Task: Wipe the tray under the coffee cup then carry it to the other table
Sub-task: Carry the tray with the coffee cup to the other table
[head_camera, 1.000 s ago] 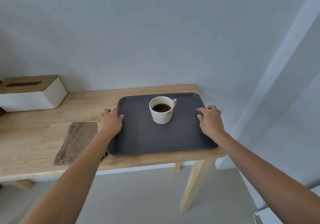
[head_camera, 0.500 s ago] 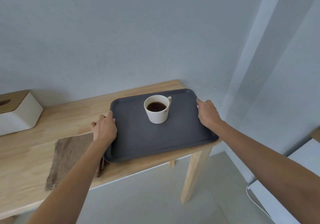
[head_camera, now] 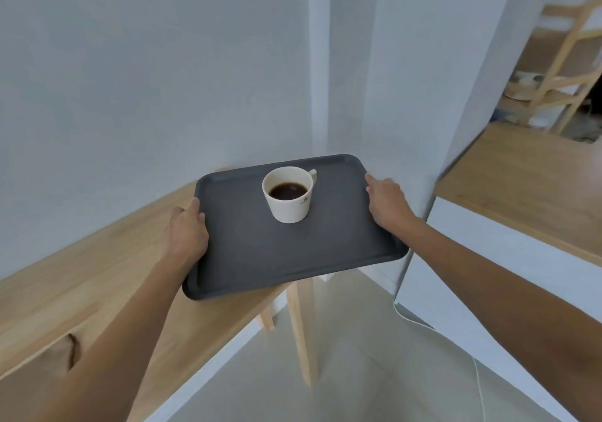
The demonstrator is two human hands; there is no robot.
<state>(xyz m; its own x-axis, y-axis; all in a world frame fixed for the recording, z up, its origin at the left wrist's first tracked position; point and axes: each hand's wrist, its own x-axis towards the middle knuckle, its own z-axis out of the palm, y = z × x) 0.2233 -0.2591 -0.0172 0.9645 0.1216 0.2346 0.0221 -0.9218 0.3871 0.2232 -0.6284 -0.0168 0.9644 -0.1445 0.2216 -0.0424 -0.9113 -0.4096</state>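
Head view, both hands, left (head_camera: 186,230), right (head_camera: 387,200), gripping tray (head_camera: 293,252) edges, coffee cup (head_camera: 289,193) logo unreadable.

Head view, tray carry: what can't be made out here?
- Fingers of the left hand and right hand: hidden beneath the tray rim.
- Print on the cup: too small to read.
- Shelves, upper right: blurred, contents unclear.
- Wooden table: cut off by the left edge.

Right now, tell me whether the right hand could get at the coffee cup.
Probably yes, but not freely: nothing stands between the right hand and the coffee cup, yet that hand's grip holds the tray edge, as does the left hand.
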